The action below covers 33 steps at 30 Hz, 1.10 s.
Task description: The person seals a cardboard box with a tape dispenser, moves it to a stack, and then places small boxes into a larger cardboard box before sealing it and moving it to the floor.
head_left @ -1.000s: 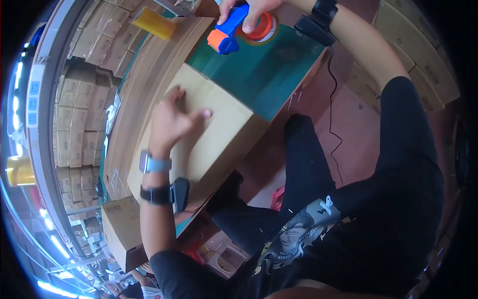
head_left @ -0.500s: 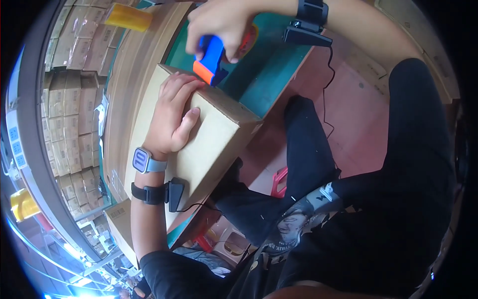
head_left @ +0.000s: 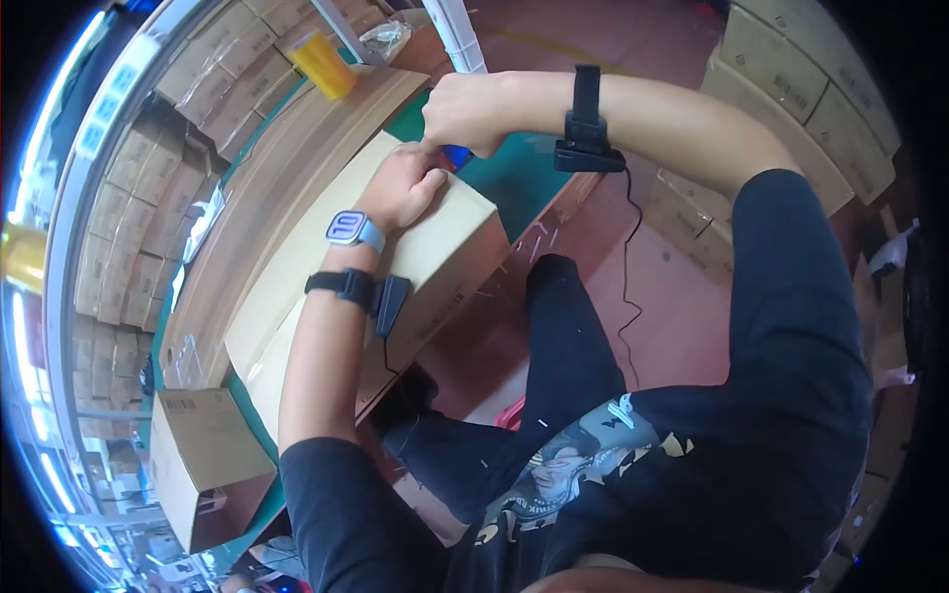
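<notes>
The left hand is laid palm down on the top face of a closed cardboard box, at the far end of that face. Its fingers are held flat to slightly curled and pressed against the cardboard; nothing is gripped. A smartwatch with a pale strap is worn at the wrist, and a black band with a small black unit is strapped just behind it on the forearm.

The right hand is closed into a fist directly beyond the left hand's fingertips, just beside or touching them. Only a small blue part of a tool is visible beneath the fist; it is gripped, but the rest is hidden by the hand. A black strap with a wired black unit is fitted on the right wrist.

The box is resting on a green-topped table, under both hands, with 1 long side overhanging toward the person's legs. A yellow container is standing well beyond the hands. A second, smaller carton is placed well behind the left elbow. Stacked cartons are seen to the right of the right forearm.
</notes>
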{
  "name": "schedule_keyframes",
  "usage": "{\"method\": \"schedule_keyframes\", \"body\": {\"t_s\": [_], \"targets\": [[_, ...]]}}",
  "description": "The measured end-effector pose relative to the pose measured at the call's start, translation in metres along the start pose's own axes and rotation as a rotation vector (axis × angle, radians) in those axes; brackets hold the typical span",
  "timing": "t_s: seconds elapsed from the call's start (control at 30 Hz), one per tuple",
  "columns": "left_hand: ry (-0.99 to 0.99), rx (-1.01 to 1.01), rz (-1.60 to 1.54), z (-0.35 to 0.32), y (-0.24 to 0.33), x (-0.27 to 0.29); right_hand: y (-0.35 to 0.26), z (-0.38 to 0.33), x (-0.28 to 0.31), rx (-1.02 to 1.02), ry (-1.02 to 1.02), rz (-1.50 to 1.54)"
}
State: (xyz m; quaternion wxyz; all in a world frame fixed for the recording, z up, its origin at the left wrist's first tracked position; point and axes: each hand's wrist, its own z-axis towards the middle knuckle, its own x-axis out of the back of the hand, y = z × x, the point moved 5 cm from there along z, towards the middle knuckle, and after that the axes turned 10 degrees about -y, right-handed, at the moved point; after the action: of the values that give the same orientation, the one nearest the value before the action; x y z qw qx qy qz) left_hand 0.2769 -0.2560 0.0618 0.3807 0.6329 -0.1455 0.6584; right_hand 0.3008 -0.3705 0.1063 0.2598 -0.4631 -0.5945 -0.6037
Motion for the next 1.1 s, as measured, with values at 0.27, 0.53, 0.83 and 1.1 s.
{"method": "schedule_keyframes", "body": {"t_s": [0.27,0.53,0.83,1.1], "targets": [[0.045,0.016,-0.043,0.000,0.013,-0.003,-0.011,-0.013,0.005,-0.149,0.003,0.041],[0.030,0.020,0.051,0.001,0.005,-0.003,-0.041,-0.025,-0.005,-0.331,0.057,0.087],[0.090,-0.006,0.003,0.006,0.012,-0.003,-0.043,-0.028,-0.013,-0.414,0.105,0.111],[0.089,0.026,-0.004,0.001,0.000,-0.003,-0.041,-0.017,-0.002,-0.373,0.054,0.152]]}}
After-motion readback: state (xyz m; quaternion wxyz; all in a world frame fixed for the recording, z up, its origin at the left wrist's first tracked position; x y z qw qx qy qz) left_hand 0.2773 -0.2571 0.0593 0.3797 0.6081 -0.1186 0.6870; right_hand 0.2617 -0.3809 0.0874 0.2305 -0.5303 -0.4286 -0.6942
